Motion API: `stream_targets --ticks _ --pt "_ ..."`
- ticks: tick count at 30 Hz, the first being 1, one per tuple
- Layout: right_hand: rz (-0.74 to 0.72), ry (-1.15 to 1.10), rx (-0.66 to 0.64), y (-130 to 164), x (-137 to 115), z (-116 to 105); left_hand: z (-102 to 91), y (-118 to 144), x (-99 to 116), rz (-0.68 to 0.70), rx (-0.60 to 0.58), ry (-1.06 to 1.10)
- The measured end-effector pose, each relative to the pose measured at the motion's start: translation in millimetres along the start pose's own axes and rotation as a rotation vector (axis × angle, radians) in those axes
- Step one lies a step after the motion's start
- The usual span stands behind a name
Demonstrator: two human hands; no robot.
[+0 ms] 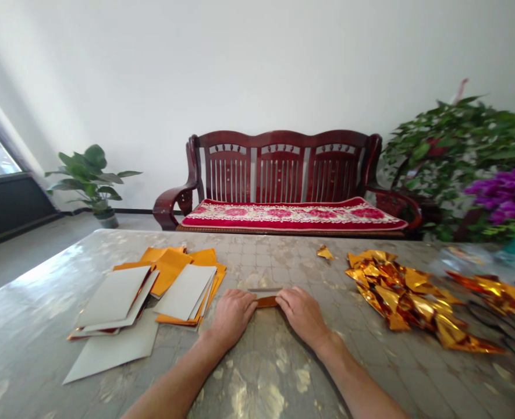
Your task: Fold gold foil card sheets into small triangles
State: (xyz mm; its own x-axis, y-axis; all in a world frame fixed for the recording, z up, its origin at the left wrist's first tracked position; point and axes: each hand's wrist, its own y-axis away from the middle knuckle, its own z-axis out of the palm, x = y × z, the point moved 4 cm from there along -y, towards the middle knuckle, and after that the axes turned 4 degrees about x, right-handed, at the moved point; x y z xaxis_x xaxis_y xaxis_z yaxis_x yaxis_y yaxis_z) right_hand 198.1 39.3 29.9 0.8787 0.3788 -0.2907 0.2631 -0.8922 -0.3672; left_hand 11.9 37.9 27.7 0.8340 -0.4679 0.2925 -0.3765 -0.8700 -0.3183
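Between my two hands a small sheet of gold foil paper [266, 302] is folded or rolled into a narrow strip, close to the table top. My left hand [235, 311] pinches its left end, and my right hand [299, 309] pinches its right end. The fingers partly cover both ends. To the left lie stacks of foil paper, with pale backs [113, 297] and orange-gold faces [170, 269] showing. On the right is a heap of folded shiny gold foil pieces [401, 291], and one small folded piece [325, 252] sits apart from it.
The table [248, 372] has a patterned, glossy cover. Black cords [501, 326] and clear plastic [466, 259] lie at its right side. Behind stand a dark red wooden bench [279, 174] with a red cushion [292, 215], a potted plant [93, 174] and purple flowers [510, 195].
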Motion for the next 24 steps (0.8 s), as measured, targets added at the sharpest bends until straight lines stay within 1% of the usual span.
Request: stream_targets --ticks 5,11,17,24 --pt "0.087 -0.006 0.055 -3 1 3 0.9 -4 -5 -0.162 0.017 0.014" --pt "0.095 0.062 0.063 -5 -3 3 1.9 -9 -9 -0.303 0.009 -0.025" --pt "0.08 0.115 0.049 -4 -2 8 5.7 -11 -11 -0.338 0.039 -0.014" --pt "0.134 0.093 0.049 -4 5 11 8.0 -13 -12 -0.342 0.027 -0.022"
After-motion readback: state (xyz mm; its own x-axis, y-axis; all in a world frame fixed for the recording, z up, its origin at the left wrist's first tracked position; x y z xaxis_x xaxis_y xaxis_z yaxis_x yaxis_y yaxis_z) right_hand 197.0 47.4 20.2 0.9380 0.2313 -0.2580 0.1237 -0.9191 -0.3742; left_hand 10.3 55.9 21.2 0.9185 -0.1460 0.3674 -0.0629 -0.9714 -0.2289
